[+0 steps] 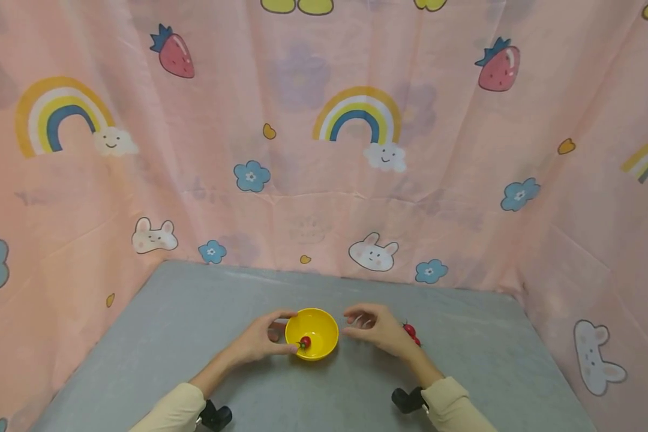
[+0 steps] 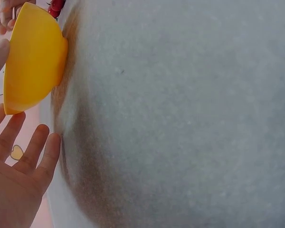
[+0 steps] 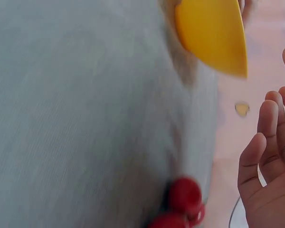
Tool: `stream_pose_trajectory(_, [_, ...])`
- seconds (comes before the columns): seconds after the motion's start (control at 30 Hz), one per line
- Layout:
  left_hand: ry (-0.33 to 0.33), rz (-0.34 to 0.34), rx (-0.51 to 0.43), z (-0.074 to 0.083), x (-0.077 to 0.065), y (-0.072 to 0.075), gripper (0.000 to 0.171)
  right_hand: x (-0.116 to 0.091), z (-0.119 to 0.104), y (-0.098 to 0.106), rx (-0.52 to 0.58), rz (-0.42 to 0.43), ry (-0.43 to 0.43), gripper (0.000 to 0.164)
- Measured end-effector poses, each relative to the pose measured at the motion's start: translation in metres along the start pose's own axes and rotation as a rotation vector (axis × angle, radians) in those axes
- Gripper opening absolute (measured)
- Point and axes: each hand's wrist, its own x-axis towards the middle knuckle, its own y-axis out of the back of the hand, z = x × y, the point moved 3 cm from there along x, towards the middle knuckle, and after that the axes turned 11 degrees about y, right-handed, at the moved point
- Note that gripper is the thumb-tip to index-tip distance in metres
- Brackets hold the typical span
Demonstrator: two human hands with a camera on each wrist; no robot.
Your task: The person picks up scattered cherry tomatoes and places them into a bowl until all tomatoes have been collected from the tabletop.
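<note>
A yellow bowl (image 1: 321, 352) stands upright on the grey tabletop, with a small red cherry tomato (image 1: 305, 341) with a green stem inside it. My left hand (image 1: 256, 339) holds the bowl from the left, thumb on the near rim and a finger on the far rim. In the left wrist view, the other fingers of that hand (image 2: 20, 171) spread beside the bowl. To the right of the bowl, my right hand (image 1: 380, 331) is apart from it, fingers loosely bent around nothing. Several red cherry tomatoes (image 1: 409, 330) lie just beyond the right wrist, partly hidden by it.
A grey cloth-like surface (image 1: 237, 288) covers the table. Pink patterned curtains (image 1: 291, 210) hang behind it and along both sides. Black wrist mounts (image 1: 407, 400) sit below both forearms.
</note>
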Motion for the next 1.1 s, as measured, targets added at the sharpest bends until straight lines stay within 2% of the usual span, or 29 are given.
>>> stream_pose_trajectory(0.1, [0.001, 0.002, 0.001, 0.0, 0.0, 0.0, 0.067, -0.012, 0.013, 0.014, -0.003, 0.028, -0.017, 0.036])
stream_pose_trajectory(0.37, [0.0, 0.012, 0.021, -0.001, 0.0, 0.0, 0.068, -0.048, 0.023, 0.056, -0.05, 0.144, 0.052, 0.028])
stream_pose_trajectory(0.5, [0.003, 0.008, 0.022, 0.001, 0.0, 0.0, 0.068, -0.065, 0.027, 0.072, -0.062, 0.165, 0.015, 0.031])
stream_pose_trajectory(0.8, [0.007, 0.009, 0.033, 0.002, 0.0, 0.0, 0.067, -0.089, 0.043, 0.092, -0.063, 0.091, -0.041, 0.047])
stream_pose_trajectory(1.1, [0.008, 0.006, 0.034, 0.002, 0.0, -0.001, 0.066, -0.102, 0.051, 0.098, -0.038, 0.015, -0.089, 0.047])
